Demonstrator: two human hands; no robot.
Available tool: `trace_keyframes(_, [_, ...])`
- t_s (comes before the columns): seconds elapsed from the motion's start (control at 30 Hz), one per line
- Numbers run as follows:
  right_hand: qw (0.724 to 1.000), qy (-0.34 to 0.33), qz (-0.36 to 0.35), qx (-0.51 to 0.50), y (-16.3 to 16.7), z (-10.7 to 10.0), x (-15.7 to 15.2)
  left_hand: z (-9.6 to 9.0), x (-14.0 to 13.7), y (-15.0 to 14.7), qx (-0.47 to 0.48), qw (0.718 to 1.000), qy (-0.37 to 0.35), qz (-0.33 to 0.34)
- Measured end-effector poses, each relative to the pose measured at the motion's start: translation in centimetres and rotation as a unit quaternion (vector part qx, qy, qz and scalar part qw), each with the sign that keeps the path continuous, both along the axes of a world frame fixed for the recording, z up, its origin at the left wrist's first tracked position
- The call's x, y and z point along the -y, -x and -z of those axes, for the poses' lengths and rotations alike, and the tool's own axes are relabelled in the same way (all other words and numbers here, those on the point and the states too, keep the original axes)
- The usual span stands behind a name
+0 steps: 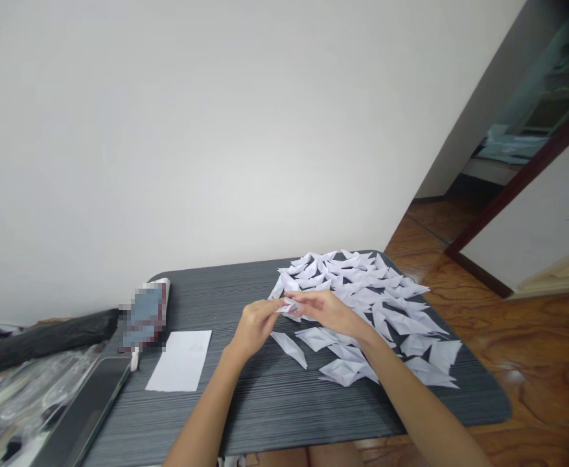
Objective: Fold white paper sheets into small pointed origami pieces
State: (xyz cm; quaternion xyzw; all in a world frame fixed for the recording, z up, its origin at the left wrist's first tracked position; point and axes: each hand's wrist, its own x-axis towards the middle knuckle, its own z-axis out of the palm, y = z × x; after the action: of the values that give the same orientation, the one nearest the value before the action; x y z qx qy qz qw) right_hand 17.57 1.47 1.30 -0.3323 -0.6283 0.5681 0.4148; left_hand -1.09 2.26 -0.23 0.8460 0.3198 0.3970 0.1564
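Note:
Both hands meet above the middle of the dark table. My left hand (pixel 259 319) pinches a small folded white paper piece (pixel 290 305) between thumb and fingers. From the other side my right hand (pixel 324 307) grips the same piece with its fingertips. The fingers cover part of the paper, so its full shape is hidden. Just below the hands lies a single narrow folded paper (pixel 290 350). Many folded white paper boats (pixel 347 285) spread behind and to the right of my right hand, some overlapping, with several more (pixel 345 371) beside my right forearm.
A stack of flat white paper (pixel 180 360) lies left on the dark wood-grain table (pixel 260 408). Beside it are a blurred-out packet (pixel 143 314) and a phone-like dark device (pixel 92 408) with a white plug. Plastic-wrapped items (pixel 32 395) crowd the left edge. A white wall stands behind.

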Motion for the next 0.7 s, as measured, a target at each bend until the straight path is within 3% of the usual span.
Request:
trace_keyframes(0.1, [0.993, -0.085, 0.038, 0.069, 0.1, -0.2, 0.3, -0.7, 0.5, -0.4, 0.021, 0.993, 0.106, -0.036])
trace_keyframes(0.17, [0.989, -0.101, 0.057, 0.087, 0.2, -0.1, 0.4, -1.3, 0.7, -0.7, 0.045, 0.983, 0.174, -0.024])
trace_keyframes(0.33, [0.998, -0.01, 0.044, 0.034, 0.3, 0.2, 0.1, -1.9, 0.9, -1.1, 0.135, 0.94, 0.313, 0.003])
trace_keyframes(0.53, [0.999, 0.013, 0.01, -0.031, -0.3, 0.0, -0.2, -1.6, 0.8, -1.0, 0.26, 0.871, 0.411, 0.063])
trace_keyframes(0.7, [0.999, -0.012, -0.007, -0.044, -0.8, -0.2, -0.1, -1.5, 0.8, -0.5, 0.287, 0.846, 0.434, 0.118])
